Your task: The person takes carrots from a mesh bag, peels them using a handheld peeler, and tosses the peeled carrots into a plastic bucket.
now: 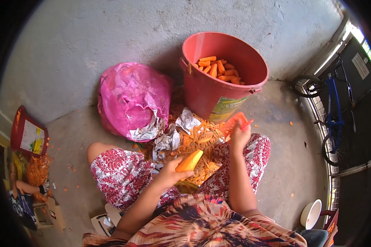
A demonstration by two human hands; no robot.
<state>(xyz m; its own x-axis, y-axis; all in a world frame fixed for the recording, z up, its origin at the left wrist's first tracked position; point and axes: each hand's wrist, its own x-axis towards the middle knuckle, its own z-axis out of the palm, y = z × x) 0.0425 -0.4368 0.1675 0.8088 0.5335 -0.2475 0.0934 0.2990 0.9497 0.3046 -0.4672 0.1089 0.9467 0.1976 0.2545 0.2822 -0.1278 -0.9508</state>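
Observation:
My left hand [171,171] is wrapped round a peeled carrot [189,161], whose cut end points up and to the right. In my right hand [240,136] is a red plastic peeler [233,123], held above my right knee and apart from the carrot; its edges are slightly blurred. Between my legs lies a heap of carrot peels [204,142], with crumpled silvery sheets [167,142] along its left side. Beyond the heap stands a large red bucket [202,92] with several peeled carrots [220,71] inside.
A pink mesh sack [134,99] leans by the wall, left of the bucket. Farther left are a smaller red bucket [31,133], orange shreds [38,171] and part of another person [24,197]. At right stand a blue bicycle [334,111] and a white bowl [311,214].

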